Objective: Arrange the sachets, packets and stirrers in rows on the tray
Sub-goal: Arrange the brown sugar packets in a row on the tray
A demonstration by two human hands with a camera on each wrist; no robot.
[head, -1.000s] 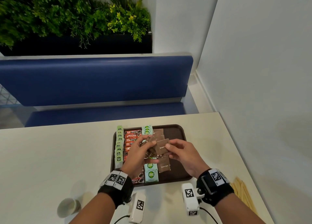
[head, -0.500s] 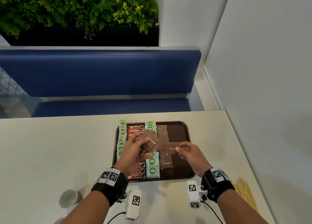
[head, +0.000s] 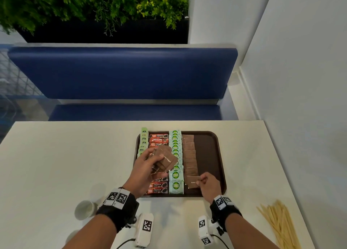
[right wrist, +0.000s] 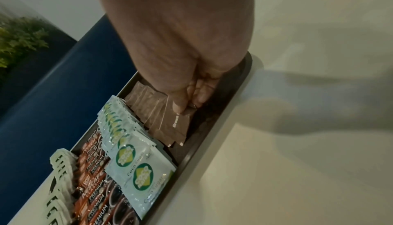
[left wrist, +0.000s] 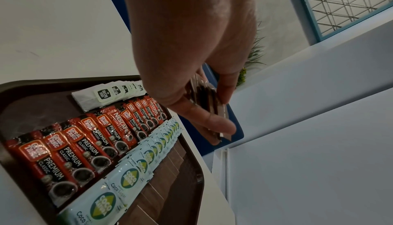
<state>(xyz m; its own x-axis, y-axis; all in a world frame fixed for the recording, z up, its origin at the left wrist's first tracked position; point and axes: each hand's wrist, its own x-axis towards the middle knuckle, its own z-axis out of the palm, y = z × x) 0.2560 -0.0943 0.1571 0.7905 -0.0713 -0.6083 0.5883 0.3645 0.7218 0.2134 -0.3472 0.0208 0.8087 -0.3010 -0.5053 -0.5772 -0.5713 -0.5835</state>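
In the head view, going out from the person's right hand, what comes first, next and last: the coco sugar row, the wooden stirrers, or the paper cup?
From the right hand, which pinches a brown sachet at the near end of its row:
1. Coco sugar row, just to its left on the tray.
2. Wooden stirrers, off the tray at the table's near right.
3. Paper cup, on the table's near left, past the left hand.

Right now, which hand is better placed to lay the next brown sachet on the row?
The right hand: it already pinches a brown sachet at the row's near end on the tray. The left hand only holds the spare stack above the coffee sticks.
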